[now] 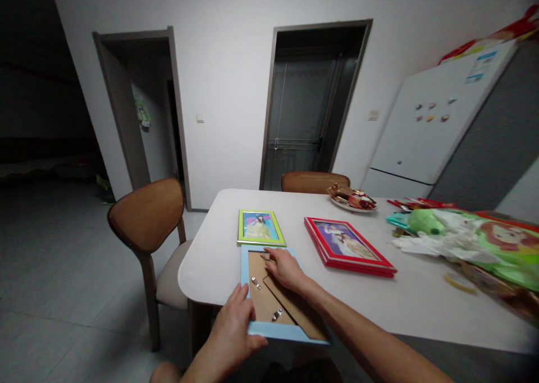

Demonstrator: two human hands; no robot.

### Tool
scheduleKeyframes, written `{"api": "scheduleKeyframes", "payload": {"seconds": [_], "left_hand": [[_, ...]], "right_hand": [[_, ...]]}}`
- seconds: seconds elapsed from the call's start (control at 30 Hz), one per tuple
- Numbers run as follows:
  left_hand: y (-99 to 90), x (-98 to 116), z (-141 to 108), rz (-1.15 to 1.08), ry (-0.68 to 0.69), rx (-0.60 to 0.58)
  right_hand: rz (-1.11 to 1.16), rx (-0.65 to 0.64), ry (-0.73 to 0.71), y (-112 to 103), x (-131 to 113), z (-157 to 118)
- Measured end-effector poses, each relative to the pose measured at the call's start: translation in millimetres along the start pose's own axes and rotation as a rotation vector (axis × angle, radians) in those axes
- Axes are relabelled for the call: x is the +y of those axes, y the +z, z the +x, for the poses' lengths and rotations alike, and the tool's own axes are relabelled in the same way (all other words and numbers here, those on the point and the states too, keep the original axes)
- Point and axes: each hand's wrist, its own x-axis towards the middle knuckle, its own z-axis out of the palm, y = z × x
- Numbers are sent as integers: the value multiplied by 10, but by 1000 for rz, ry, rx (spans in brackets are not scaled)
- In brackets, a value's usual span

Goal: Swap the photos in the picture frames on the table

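A light blue picture frame [280, 331] lies back side up at the table's near edge, showing its brown backing board [263, 301] and small metal clips. My left hand [238, 321] grips the frame's left near corner, thumb at the near edge and fingers on the left side. Over the far right part of the backing rests my right hand [284, 266], its fingers bent at a metal clip near the far edge; what is under the fingertips is partly hidden. Just beyond is a green frame [261, 227] with a picture facing up. To the right lie stacked red frames [348, 246].
The white table [210, 248] also bears a plate of items [353, 197] at the back and a heap of green and white bags [467, 237] with a tape roll [460, 283] at the right. Wooden chairs stand left [148, 214] and behind [315, 182].
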Motion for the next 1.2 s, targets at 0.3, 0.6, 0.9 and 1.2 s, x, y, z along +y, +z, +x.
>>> {"api": "scheduleKeyframes", "payload": {"seconds": [0.3,0.6,0.9,1.2], "left_hand": [[45,-44,6,9,-7,29],[-41,59,121,-363,-33,208],[-344,-379,233,-975,-329,497],[-463,-889,-6,-586,-447,567]], "right_hand": [[77,-127,-75,-243,53,-671],[59,-51,-37,-598,-152,-504],[204,63,-12,-450,-3,-431],[-15,-11,217,-80,535,-466]]}}
